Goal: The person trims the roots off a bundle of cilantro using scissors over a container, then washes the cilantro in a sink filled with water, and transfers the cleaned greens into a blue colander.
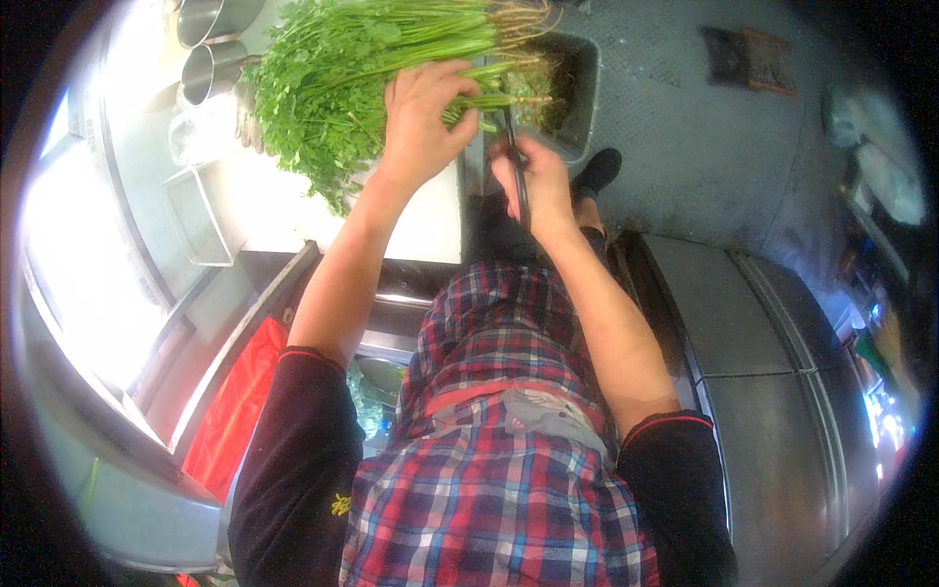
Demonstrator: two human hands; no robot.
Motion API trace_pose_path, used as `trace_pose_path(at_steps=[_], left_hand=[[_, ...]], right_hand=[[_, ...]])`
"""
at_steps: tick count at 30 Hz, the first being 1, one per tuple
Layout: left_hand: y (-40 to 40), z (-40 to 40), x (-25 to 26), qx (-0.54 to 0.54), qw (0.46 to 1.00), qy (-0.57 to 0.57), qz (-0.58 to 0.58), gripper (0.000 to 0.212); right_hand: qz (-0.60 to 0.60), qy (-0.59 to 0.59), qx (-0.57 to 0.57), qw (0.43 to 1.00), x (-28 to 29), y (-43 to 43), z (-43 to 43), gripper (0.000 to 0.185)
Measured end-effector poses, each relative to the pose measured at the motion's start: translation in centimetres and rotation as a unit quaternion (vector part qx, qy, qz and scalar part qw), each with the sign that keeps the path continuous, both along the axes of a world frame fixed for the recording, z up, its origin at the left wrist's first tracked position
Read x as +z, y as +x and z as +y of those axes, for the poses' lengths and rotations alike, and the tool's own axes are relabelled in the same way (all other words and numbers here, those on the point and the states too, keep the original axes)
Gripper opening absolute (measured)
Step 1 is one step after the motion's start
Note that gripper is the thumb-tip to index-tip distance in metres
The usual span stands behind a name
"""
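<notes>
A large bunch of leafy green herbs (330, 81), perhaps coriander or Chinese celery, lies across the white worktop (425, 213). Its pale roots (524, 22) stick out past the worktop's right edge. My left hand (429, 117) rests on the near side of the bunch, fingers and thumb curled around some stems. In my right hand (539, 180) is a dark-handled knife (519, 183), seen almost edge-on. Its narrow blade lies across the held stems, close to their root ends.
Below the roots a grey plastic bin (593, 103) on the floor holds plant scraps. Metal containers (213, 70) and a clear plastic bag (194, 136) stand at the left. A stainless-steel cabinet (741, 315) is on my right, a red plastic bag (238, 403) at lower left.
</notes>
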State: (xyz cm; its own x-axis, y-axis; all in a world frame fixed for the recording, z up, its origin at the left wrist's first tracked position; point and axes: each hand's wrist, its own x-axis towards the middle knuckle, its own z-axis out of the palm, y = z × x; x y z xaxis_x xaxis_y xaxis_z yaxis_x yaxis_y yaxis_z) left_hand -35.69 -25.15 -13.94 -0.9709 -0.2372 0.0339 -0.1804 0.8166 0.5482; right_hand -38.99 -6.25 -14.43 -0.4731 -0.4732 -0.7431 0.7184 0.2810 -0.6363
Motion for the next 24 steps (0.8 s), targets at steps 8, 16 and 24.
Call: trace_pose_path(at_steps=[8,16,24], left_hand=[[0.0,-0.3,0.2,-0.009,1.000,0.014,-0.012,0.026],[0.1,-0.5,0.5,-0.008,0.999,0.028,-0.028,0.030],[0.2,-0.8,0.6,-0.019,0.998,0.048,-0.030,0.031]], right_hand=[[0.040,0.039,0.024,0.998,-0.4,1.2,3.1,0.023],[0.077,0.014,0.024,0.997,-0.5,-0.5,2.3,0.024],[-0.004,-0.014,0.027,1.000,-0.3,-1.8,1.2,0.027]])
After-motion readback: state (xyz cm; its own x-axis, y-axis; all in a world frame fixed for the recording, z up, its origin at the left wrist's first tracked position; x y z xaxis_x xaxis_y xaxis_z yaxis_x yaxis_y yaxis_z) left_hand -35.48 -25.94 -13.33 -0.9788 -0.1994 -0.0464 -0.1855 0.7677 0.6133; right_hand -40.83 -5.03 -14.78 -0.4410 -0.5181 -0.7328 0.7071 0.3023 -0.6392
